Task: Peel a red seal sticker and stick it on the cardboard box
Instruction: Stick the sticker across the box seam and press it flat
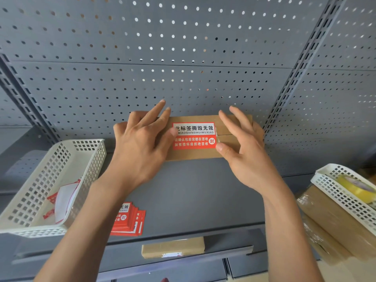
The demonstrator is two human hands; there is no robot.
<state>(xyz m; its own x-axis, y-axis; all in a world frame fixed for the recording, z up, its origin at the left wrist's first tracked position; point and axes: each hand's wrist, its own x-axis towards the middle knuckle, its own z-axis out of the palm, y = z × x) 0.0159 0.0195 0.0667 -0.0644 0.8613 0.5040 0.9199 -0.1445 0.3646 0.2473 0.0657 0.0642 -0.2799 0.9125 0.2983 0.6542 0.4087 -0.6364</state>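
Observation:
A flat cardboard box [195, 154] lies on the grey shelf against the pegboard. A red and white seal sticker [194, 136] sits on its top, across the flap seam. My left hand [142, 139] rests on the box's left end, thumb touching the sticker's left edge, fingers spread. At the box's right end is my right hand [242, 143], its thumb pressing at the sticker's lower right corner and its fingers raised and apart. A stack of red seal stickers [130, 220] lies on the shelf near my left forearm.
A white mesh basket [30, 200] with peeled backing papers stands at the left. At the right, another white basket [343, 192] holds a yellow tape roll [356, 187], above brown boxes [333, 226]. A narrow cardboard box [173, 247] lies on the lower ledge. Grey pegboard [183, 47] behind.

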